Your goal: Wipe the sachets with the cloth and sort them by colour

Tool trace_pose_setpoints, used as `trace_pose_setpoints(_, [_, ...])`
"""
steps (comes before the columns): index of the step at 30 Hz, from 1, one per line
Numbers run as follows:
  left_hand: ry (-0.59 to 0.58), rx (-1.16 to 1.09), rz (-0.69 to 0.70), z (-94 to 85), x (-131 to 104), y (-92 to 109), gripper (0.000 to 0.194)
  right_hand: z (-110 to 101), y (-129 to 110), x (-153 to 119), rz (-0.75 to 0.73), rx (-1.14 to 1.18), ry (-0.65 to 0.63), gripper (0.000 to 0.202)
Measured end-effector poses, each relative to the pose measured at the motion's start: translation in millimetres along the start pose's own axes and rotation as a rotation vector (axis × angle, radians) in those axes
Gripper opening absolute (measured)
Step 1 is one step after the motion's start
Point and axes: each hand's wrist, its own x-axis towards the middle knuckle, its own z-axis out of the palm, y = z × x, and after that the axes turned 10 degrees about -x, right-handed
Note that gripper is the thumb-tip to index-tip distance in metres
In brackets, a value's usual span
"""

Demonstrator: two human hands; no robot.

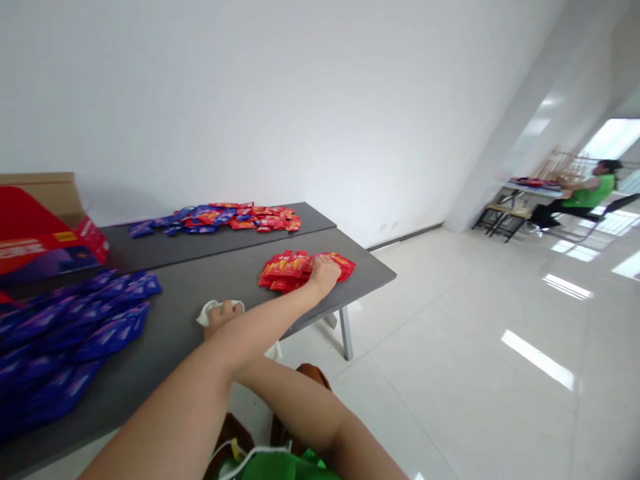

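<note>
My arms are crossed over the dark grey table. My left hand [326, 271] reaches out to the right, its fingers closed on red sachets [286, 265] in a spread pile near the table's end. Which of the sachets it grips is partly hidden under the hand. Below the crossing arm, my right hand [223, 316] is closed round a crumpled white cloth [206, 312], pressed on the tabletop. Left of the cloth lie many blue sachets [95, 320] in overlapping rows.
A mixed heap of blue and red sachets [215, 217] lies along the wall side of the table [190, 283]. An open red printed carton [45, 240] stands at the left. Far right, a person in a green vest [593, 192] sits at another table, with stools [507, 217] beside it.
</note>
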Motion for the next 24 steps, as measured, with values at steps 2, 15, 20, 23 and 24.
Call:
trace_pose_setpoints(2, [0.007,-0.018,-0.027,19.7,2,-2,0.044,1,1,0,0.034,-0.011,-0.015,0.025])
trace_pose_setpoints(15, [-0.275,0.225,0.155,14.7,19,-28,0.037,6,2,2,0.022,-0.006,-0.022,0.022])
trace_pose_setpoints(20, [-0.301,0.180,0.177,8.6,18,-33,0.036,17,1,6,0.018,0.004,0.001,0.023])
trace_pose_setpoints(23, [-0.301,0.190,0.170,7.1,18,-30,0.033,8,4,2,0.030,0.019,-0.023,0.023])
trace_pose_setpoints(24, [-0.302,0.187,0.159,4.7,19,-28,0.032,1,7,0,0.017,0.031,-0.041,0.023])
